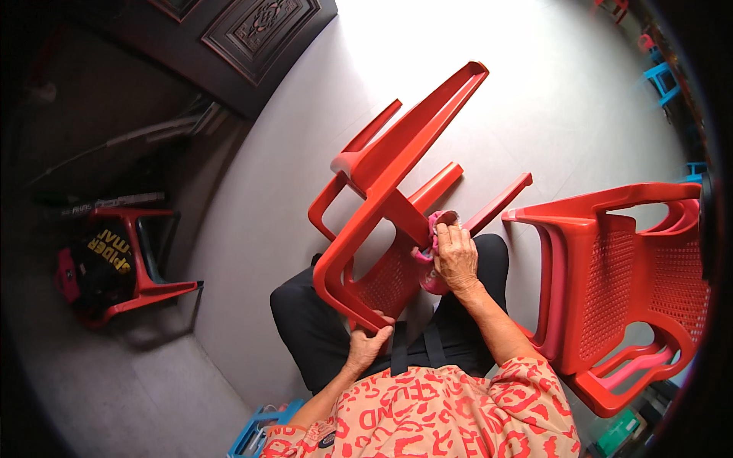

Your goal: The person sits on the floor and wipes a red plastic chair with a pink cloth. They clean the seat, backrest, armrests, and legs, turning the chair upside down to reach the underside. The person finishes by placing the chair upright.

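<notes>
A red plastic chair (341,259) lies tipped over between my knees, its legs pointing away from me. My left hand (370,345) grips the near edge of its frame, fingers wrapped round the rim. A crumpled pink cloth (429,281) is bunched in my right hand (456,258), held against the right side of the chair beside the perforated panel. The fingertips of my right hand are partly hidden by the cloth.
Close on my right stand stacked red chairs (603,286). To the left, a red and dark chair (156,290) carries a dark bag (107,267). A blue stool (263,429) is at lower left, a carved dark door (229,46) at upper left, and blue stools (662,82) far right.
</notes>
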Demonstrator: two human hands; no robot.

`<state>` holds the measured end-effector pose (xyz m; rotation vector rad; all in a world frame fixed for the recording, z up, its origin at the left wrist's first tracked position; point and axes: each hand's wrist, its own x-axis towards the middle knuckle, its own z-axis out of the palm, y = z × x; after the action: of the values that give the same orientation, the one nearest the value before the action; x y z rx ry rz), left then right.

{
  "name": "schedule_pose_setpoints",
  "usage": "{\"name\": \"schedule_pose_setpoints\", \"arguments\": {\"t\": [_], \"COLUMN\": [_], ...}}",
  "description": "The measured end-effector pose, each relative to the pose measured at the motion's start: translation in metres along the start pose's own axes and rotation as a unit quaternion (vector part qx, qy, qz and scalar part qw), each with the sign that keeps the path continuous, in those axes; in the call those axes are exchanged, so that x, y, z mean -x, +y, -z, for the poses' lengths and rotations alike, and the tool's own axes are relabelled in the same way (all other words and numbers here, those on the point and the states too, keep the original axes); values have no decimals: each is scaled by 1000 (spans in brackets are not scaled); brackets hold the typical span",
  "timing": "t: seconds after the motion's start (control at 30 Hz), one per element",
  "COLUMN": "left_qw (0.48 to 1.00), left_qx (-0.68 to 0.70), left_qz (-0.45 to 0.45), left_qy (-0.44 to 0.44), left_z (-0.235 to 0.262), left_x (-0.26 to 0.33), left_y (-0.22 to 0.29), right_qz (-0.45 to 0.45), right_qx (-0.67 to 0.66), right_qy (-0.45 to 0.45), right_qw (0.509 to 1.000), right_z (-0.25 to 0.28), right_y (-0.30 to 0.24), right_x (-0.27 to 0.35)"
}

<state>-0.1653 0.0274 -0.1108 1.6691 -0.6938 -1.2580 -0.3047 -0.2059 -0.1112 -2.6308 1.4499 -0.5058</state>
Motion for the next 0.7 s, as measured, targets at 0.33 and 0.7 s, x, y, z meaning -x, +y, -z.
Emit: {"name": "schedule_pose_setpoints", "arguments": {"t": [0.33, 0.7], "left_qw": [967, 938], "left_qx": [238, 318], "left_qz": [63, 98], "left_qy": [67, 95], "left_z": [-9, 7], "left_x": [-26, -51], "left_y": [29, 64], "right_qz": [38, 49], "right_qx": [26, -31], "right_qy": [26, 10], "right_qw": [999, 998], "right_z": [-20, -18], "right_y": [-11, -2], "right_x": [-40, -33]}}
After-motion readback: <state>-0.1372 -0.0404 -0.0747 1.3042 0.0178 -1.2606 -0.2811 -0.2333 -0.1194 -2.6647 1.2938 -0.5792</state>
